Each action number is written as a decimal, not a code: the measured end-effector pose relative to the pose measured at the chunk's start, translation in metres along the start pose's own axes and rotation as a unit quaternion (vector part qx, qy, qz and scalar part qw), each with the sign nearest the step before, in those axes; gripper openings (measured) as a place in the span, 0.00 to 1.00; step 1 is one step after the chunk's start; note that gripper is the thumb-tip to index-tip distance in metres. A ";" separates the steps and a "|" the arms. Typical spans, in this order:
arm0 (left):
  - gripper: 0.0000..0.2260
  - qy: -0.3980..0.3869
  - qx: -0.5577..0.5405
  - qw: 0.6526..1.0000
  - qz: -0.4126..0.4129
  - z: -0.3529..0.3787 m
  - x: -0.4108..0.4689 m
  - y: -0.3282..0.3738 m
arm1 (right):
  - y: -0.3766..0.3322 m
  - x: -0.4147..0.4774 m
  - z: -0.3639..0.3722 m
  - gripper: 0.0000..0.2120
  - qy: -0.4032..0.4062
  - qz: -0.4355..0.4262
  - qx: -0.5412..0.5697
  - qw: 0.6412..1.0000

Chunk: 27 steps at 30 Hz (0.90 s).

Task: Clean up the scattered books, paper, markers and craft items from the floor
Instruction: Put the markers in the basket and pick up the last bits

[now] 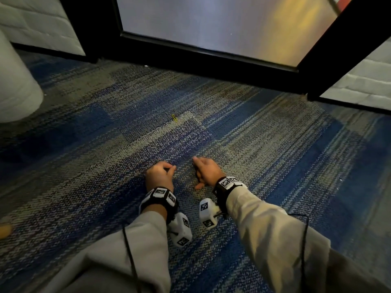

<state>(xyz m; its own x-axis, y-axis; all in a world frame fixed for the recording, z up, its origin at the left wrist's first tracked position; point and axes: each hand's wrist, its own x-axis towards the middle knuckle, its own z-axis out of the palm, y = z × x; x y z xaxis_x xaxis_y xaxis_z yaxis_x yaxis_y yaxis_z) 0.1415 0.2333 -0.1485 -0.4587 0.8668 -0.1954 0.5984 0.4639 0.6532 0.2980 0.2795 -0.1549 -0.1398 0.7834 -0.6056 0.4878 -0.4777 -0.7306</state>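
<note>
A small yellow paper clip (174, 118) lies alone on the blue and grey carpet (264, 144), a short way beyond both hands. My left hand (159, 175) hovers low over the carpet with its fingers curled in and the thumb tip near the forefinger; nothing shows inside it. My right hand (206, 171) is beside it, fingers loosely bent down to the carpet and thumb sticking out to the side, with nothing seen in its hold. Both wrists wear bands with black-and-white marker cubes.
A frosted glass door in a black frame (211, 58) stands ahead, with white brick wall (364, 81) on either side. A white round column or bin (17, 85) stands at the left. An orange object (4, 230) pokes in at the left edge.
</note>
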 end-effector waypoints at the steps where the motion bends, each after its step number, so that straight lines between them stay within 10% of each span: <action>1: 0.10 -0.011 0.008 1.000 0.000 0.001 0.001 -0.001 | -0.004 -0.004 0.001 0.19 -0.013 0.005 0.031 0.999; 7: 0.16 -0.072 -0.076 0.993 -0.056 -0.012 0.009 0.000 | -0.008 -0.009 0.003 0.16 -0.035 -0.009 0.069 0.997; 16: 0.11 -0.053 -0.404 0.881 -0.239 -0.035 0.026 -0.038 | -0.036 0.023 -0.006 0.14 -0.011 -0.006 0.144 0.989; 22: 0.17 -0.098 -0.470 0.844 -0.237 -0.040 0.016 -0.037 | -0.103 0.091 0.006 0.11 0.153 -0.125 -0.133 0.971; 27: 0.16 -0.123 -0.466 0.842 -0.243 -0.044 0.020 -0.038 | -0.132 0.118 0.021 0.30 0.123 -0.089 -0.248 0.957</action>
<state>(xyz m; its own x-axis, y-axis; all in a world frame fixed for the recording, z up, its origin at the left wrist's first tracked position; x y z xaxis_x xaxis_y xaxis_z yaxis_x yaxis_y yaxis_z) 0.0808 0.2246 -0.1447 -0.2819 0.6809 -0.6760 -0.4488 0.5291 0.7201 0.1985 0.4267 -0.1364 -0.0824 0.9338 -0.3482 0.8326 -0.1275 -0.5390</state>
